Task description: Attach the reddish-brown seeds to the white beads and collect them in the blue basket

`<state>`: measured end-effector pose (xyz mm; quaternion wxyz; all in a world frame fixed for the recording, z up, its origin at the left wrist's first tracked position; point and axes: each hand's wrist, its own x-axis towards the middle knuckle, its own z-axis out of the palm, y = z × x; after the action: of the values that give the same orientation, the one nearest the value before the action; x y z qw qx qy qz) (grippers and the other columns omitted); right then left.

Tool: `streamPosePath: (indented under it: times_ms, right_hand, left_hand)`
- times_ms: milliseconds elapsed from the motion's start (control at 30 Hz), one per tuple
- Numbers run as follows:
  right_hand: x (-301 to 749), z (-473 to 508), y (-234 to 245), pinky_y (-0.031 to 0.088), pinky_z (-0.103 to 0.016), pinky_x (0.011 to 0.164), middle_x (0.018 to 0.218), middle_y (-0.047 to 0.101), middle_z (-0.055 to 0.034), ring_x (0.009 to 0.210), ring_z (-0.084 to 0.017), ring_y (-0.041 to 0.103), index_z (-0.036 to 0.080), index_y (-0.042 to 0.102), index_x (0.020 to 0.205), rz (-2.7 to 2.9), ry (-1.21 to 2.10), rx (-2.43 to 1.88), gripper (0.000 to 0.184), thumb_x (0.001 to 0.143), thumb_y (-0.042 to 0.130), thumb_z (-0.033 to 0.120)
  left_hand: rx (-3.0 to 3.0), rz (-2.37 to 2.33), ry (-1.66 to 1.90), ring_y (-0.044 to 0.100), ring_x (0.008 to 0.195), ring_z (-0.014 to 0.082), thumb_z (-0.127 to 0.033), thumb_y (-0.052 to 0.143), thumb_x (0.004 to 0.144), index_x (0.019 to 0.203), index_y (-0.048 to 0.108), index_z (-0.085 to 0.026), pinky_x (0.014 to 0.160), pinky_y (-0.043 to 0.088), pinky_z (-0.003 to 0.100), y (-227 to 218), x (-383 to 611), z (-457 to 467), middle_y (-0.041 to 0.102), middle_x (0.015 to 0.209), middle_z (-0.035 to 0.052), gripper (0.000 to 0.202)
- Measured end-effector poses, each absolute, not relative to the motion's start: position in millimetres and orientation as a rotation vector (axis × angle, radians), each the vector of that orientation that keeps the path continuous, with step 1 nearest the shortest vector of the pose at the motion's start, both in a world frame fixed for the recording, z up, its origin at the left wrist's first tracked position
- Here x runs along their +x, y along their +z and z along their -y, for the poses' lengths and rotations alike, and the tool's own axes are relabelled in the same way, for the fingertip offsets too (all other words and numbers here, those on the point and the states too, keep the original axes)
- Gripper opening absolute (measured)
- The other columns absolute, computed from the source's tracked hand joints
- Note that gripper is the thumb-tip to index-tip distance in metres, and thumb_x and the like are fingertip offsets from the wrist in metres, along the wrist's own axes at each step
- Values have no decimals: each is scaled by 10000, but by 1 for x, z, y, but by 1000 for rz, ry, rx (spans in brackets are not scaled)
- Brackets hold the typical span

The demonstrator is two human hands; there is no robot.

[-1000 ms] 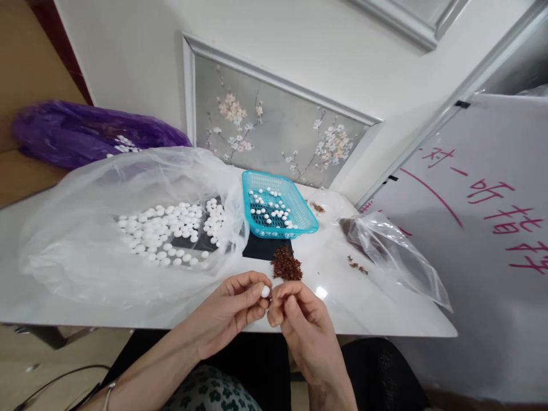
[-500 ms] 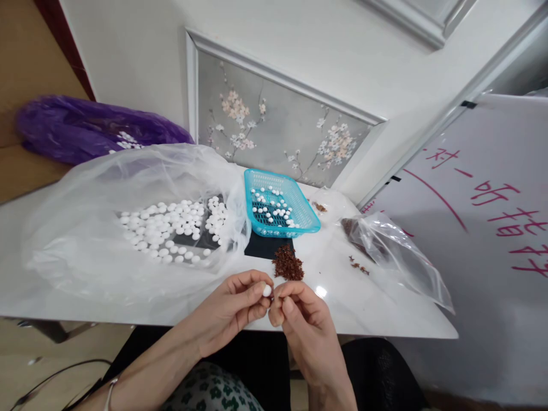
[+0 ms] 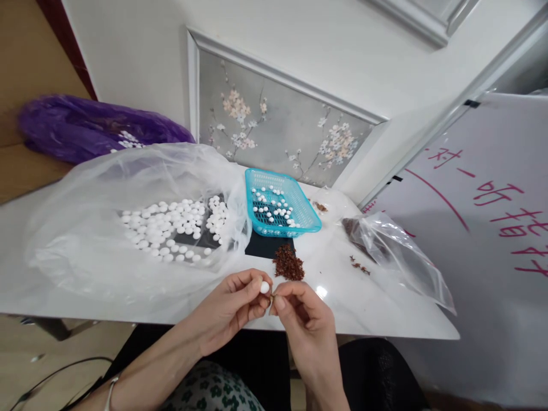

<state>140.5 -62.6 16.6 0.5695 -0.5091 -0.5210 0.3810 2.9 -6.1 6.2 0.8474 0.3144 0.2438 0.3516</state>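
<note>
My left hand is closed, pinching a white ball between thumb and index finger. Close beside it, my right hand is shut on a small brownish piece, which sits between the two hands just below the ball; its kind is too small to make out. Just beyond the hands lies a pile of reddish-brown bits. Behind that stands a turquoise plastic basket with white balls in it. To the left, a large clear plastic bag holds many more white balls.
A purple bag with white pieces lies at the back left. On the right are a clear bag with brown contents and a few loose brown bits. A whiteboard borders the white table on the right.
The right thumb has come forward onto the index fingertip, and the brownish piece between the hands now shows. The white ball has tilted up slightly and is more exposed in the left fingers.
</note>
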Motion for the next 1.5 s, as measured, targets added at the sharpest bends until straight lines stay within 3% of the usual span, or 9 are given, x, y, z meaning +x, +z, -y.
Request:
streamPosePath:
  times_ms: [233, 767, 967, 1500]
  right_hand:
    - [135, 61, 20, 441, -260, 640, 747, 542, -7, 695, -145, 533, 198, 561, 789, 1308, 836, -1219, 126, 898, 518, 244]
    - [130, 63, 17, 439, -245, 614, 747, 538, 5, 684, -129, 537, 200, 532, 796, 1378, 696, -1223, 117, 903, 488, 178]
    - [131, 65, 19, 443, -252, 608, 759, 538, -6, 683, -135, 541, 198, 528, 815, 1373, 654, -1266, 98, 899, 481, 183]
    - [131, 67, 25, 440, -271, 619, 741, 541, -17, 680, -153, 534, 194, 533, 793, 1472, 561, -1394, 125, 896, 462, 193]
  left_hand:
    - [653, -497, 726, 497, 576, 43, -349, 606, 826, 766, 632, -129, 596, 421, 141, 5, 3, 6, 544, 688, -6, 229]
    - [592, -461, 775, 558, 610, 52, -279, 753, 701, 778, 631, -133, 619, 455, 144, 0, 3, 6, 602, 692, -7, 205]
    - [624, -437, 793, 567, 628, 59, -261, 735, 724, 789, 652, -126, 628, 458, 147, -1, 3, 6, 614, 687, 2, 171]
    - [648, -472, 789, 605, 676, 102, -271, 750, 704, 794, 684, -147, 707, 470, 211, -4, 2, 5, 655, 695, 17, 167]
